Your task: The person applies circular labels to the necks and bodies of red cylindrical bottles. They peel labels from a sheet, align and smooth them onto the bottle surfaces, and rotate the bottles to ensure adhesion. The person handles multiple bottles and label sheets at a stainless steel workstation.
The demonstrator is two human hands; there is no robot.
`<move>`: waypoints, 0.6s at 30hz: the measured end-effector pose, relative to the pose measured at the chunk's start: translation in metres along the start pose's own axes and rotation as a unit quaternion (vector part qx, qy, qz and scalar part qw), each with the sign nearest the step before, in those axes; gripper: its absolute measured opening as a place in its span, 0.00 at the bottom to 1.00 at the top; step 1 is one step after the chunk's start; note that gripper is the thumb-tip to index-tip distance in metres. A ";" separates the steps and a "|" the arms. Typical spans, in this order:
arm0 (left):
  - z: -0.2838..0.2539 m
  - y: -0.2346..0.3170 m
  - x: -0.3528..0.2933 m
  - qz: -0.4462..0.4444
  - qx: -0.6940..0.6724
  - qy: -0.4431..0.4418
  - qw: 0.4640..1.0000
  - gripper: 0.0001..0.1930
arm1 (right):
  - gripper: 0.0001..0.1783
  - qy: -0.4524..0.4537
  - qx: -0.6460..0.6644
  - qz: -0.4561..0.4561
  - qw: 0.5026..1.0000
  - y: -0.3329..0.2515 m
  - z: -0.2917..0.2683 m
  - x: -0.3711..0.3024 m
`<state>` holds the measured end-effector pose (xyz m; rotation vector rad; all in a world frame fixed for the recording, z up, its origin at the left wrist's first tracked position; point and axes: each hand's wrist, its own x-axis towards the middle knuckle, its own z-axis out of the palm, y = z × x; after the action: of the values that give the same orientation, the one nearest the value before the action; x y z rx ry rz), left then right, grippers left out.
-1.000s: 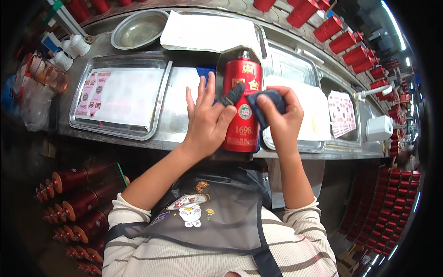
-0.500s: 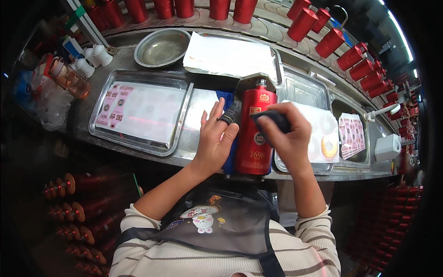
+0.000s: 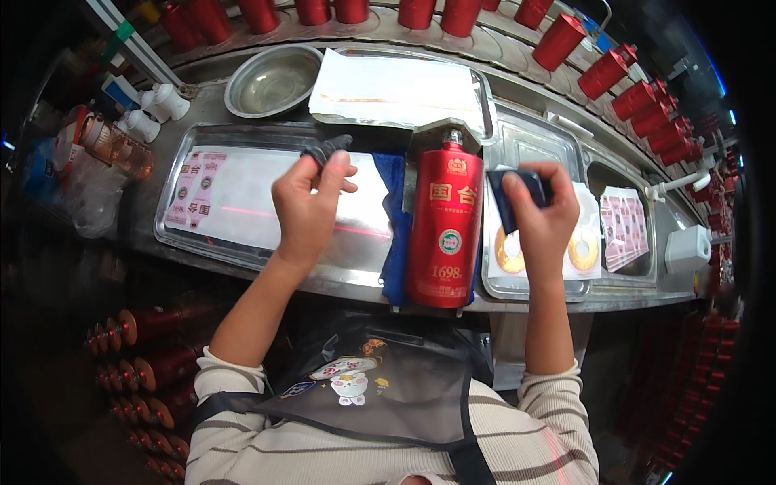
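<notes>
A red bottle (image 3: pixel 449 186) with gold lettering and a small round pale-green label lies in front of me, its neck pointing away and resting in a metal holder (image 3: pixel 440 129). Blue cloth (image 3: pixel 394 230) shows along its left side. My left hand (image 3: pixel 307 206) is up over the left tray, away from the bottle. Its fingers are loosely bent, with a black cover on the index finger and nothing visible held. Just right of the bottle, my right hand (image 3: pixel 546 214) grips a flat dark scraper (image 3: pixel 508 202) between thumb and fingers, clear of the bottle's surface.
The left tray (image 3: pixel 174 226) holds pink-and-white label sheets. Behind are a metal bowl (image 3: pixel 275 81) and a tray of white paper (image 3: pixel 388 89). Sheets with gold ring stickers (image 3: pixel 584 249) lie right, beside a sink (image 3: pixel 618 174). Red bottles (image 3: pixel 562 40) line a conveyor.
Both hands have come off the bottle: the left moved left and up, the right moved right with the scraper. The bottle's front is now uncovered. Bottles on the conveyor have shifted right.
</notes>
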<state>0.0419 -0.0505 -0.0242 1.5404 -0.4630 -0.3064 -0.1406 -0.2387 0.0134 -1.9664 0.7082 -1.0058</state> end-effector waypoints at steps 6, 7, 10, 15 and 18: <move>-0.031 -0.032 0.132 0.065 0.283 0.047 0.956 0.19 | 0.09 0.026 0.009 0.101 0.995 0.047 -0.023 -0.014; -0.030 -0.031 0.141 0.055 0.330 0.027 0.942 0.22 | 0.08 0.018 0.087 0.147 0.985 0.049 -0.028 -0.018; -0.013 -0.025 0.166 -0.018 0.492 0.013 0.870 0.27 | 0.12 -0.007 0.153 0.166 0.974 0.046 -0.030 -0.020; -0.013 -0.053 0.190 -0.003 0.495 0.009 0.869 0.30 | 0.13 -0.013 0.191 0.199 0.961 0.052 -0.034 -0.020; -0.026 -0.062 0.202 0.001 0.454 0.006 0.891 0.30 | 0.12 -0.020 0.200 0.198 0.959 0.056 -0.037 -0.023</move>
<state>0.2376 -0.1240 -0.0659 2.4516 -0.6437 -0.0609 -0.1906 -0.2659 -0.0292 -1.4201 0.7692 -0.7872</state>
